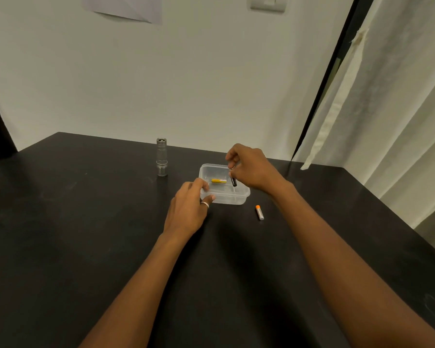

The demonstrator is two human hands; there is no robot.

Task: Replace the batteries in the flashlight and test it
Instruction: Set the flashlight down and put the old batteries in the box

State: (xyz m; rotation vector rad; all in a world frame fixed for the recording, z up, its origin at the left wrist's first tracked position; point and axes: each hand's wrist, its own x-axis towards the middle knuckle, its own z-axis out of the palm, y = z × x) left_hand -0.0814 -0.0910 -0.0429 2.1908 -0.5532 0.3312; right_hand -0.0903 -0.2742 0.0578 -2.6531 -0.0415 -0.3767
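Dim, soft light; wide-angle edge distortion.

A matte black table [85, 234] carries a clear, colourless plastic container [236, 197] between the two hands, with a yellow battery [219, 181] inside it. The right hand [251, 169] pinches a black battery [233, 181] with pale lettering, and nearer the person lies a silver battery [259, 212] with an orange end. Beyond the left hand [188, 209], which wears a silver ring [205, 204], stands a plain silver flashlight [161, 156] against an off-white wall [186, 84].

left hand [189, 207] curled, right hand [249, 169] pinching
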